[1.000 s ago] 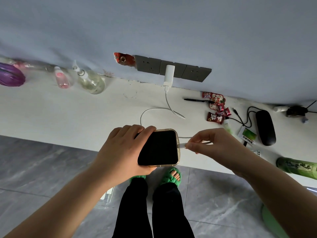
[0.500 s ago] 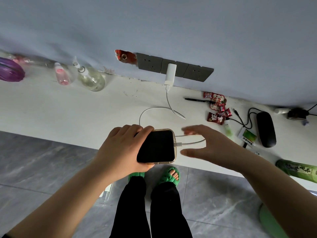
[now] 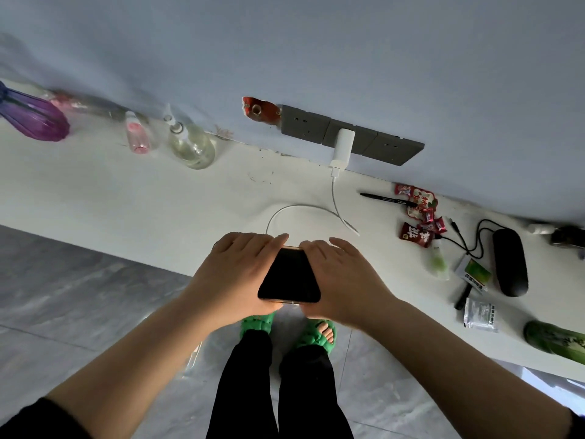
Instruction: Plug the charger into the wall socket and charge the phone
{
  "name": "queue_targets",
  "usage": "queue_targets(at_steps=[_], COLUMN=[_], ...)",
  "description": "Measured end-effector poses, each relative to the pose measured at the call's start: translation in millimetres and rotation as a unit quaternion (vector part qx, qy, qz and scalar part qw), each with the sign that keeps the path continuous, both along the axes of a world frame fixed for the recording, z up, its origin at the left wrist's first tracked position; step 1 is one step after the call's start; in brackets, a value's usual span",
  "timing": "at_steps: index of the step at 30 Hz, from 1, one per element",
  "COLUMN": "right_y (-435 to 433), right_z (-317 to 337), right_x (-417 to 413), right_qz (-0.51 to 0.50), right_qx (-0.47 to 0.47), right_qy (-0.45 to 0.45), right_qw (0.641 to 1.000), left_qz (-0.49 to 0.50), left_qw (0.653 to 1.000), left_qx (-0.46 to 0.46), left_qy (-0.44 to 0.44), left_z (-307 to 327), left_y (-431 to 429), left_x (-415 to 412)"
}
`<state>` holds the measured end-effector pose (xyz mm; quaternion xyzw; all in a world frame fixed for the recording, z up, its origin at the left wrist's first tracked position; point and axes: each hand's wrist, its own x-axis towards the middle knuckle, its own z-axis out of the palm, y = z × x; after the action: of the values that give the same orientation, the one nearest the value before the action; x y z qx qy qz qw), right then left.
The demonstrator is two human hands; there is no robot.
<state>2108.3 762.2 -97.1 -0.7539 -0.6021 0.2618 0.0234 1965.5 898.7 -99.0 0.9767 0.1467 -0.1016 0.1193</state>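
A white charger [image 3: 342, 150] sits plugged into the grey wall socket strip [image 3: 383, 144]. Its white cable [image 3: 304, 210] loops over the white counter [image 3: 126, 201] towards me and disappears behind my hands. I hold the phone [image 3: 289, 275], dark screen up, over the counter's front edge. My left hand [image 3: 234, 274] grips its left side and my right hand [image 3: 345, 280] grips its right side. The cable's plug end is hidden by my right hand.
At the back left stand a purple bottle [image 3: 34, 117], a small pink bottle [image 3: 136, 137] and a clear spray bottle [image 3: 190, 144]. To the right lie a pen [image 3: 387, 199], snack packets [image 3: 418, 217], a black case [image 3: 509, 261], a sachet [image 3: 479, 315] and a green bottle [image 3: 554, 340].
My right hand let go of the cable plug after it went into the phone, then came onto the phone's right side. The phone has turned to point away from me.
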Motion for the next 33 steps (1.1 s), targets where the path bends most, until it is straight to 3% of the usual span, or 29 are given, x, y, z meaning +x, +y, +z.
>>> queue_targets(at_steps=[5,8,13,21,33], right_y=[12.7,23.0,51.8,79.2,96.0], right_z=[-20.7,-38.4,-79.4,-150.8,-179.0], right_x=[-5.0,-8.8,-10.8,-0.1,8.4], right_qz=[-0.009,-0.029,-0.067,-0.095,-0.101], right_qx=[-0.004,-0.017,-0.057,-0.096,-0.126], right_qy=[-0.01,-0.016,-0.02,-0.08,-0.11], right_qw=[1.0,0.999,0.996,0.987,0.981], left_qz=[0.016,0.046,0.091,0.108,0.119], left_qw=[0.998,0.993,0.985,0.986,0.987], left_qx=[-0.015,-0.076,-0.127,-0.09,-0.068], left_qy=[0.053,0.08,0.077,0.092,0.087], left_z=[-14.9,-33.0,-75.3,-152.1,-190.1], left_y=[41.6,61.6,84.8,107.3,119.2], left_x=[-27.2,-36.0,-27.6,-3.4,4.2])
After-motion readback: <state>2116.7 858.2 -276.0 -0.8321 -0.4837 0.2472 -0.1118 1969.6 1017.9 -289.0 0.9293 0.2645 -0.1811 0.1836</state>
